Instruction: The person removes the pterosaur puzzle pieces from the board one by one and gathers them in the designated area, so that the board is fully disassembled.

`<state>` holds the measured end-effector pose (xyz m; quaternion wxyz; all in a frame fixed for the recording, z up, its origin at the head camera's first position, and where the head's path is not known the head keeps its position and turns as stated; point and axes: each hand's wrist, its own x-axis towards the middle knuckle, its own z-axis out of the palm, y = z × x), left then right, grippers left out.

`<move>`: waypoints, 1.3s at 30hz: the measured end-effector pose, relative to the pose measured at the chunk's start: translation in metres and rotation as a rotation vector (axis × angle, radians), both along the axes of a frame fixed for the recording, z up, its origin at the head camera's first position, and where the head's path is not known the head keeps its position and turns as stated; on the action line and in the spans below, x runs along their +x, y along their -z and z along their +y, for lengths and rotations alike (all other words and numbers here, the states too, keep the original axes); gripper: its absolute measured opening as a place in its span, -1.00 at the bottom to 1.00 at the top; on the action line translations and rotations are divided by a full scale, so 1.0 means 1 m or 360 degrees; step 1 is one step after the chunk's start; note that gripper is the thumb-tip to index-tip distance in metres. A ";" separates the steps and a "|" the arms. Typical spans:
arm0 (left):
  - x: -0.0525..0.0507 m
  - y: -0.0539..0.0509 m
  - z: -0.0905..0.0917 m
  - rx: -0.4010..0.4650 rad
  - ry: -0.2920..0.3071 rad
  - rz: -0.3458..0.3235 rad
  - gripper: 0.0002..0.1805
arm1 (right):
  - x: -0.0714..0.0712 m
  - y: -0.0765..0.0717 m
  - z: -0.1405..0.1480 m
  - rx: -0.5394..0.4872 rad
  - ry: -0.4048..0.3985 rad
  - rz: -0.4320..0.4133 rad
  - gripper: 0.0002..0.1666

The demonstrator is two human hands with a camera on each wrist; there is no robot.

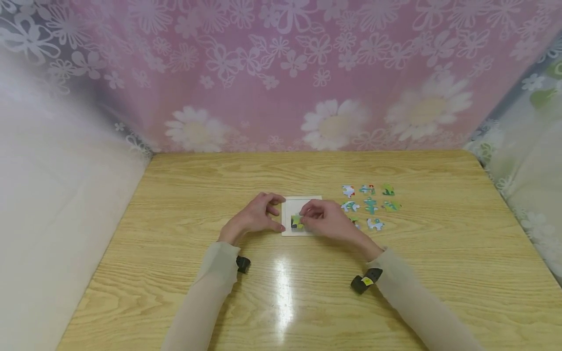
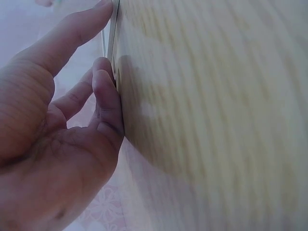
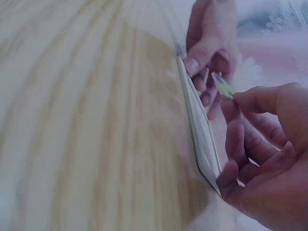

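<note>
My right hand [image 1: 327, 222] pinches a green and dark jigsaw piece [image 1: 296, 222] between thumb and forefinger, over a flat white puzzle tray [image 1: 301, 198]. In the right wrist view the piece [image 3: 224, 87] is tilted and raised off the tray [image 3: 199, 118]. The left hand [image 1: 256, 214] rests against the tray's left edge, its thumb near the front corner and its forefinger near the back corner. In the left wrist view the left fingers [image 2: 105, 89] touch the tabletop beside the tray's edge. My right hand hides part of the tray's right side.
To the right of the tray lie several loose jigsaw pieces [image 1: 371, 205] in rough rows, one partly behind my right hand. The wooden table [image 1: 197, 180] meets a pink flowered curtain [image 1: 263, 97] at its back edge. White cloth [image 1: 57, 195] hangs along the left.
</note>
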<state>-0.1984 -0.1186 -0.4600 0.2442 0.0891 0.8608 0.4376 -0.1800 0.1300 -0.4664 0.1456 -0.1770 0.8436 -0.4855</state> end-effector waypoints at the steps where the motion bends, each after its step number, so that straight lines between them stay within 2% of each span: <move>1: 0.000 0.000 0.000 0.0002 -0.0004 -0.0003 -0.16 | 0.000 -0.002 0.003 -0.0005 0.0013 0.0001 -0.90; 6: 0.000 0.003 0.000 0.0018 -0.0005 -0.0002 -0.17 | 0.001 -0.006 0.022 -0.0005 0.0058 0.0049 -0.89; 15: 0.001 0.003 -0.003 0.0047 0.0039 -0.0005 -0.17 | 0.005 -0.011 0.061 -0.0002 0.0181 0.0008 -0.82; 24: 0.000 0.004 -0.003 0.0039 0.0039 0.0010 -0.16 | 0.012 -0.009 0.093 0.0020 0.0227 0.0048 -0.79; 32: 0.001 0.003 -0.003 0.0033 0.0042 0.0010 -0.16 | 0.016 -0.005 0.120 0.0159 0.0296 0.0119 -0.80; 39: 0.001 0.002 -0.004 0.0052 0.0052 -0.0001 -0.15 | 0.021 -0.005 0.146 0.0204 0.0364 0.0151 -0.79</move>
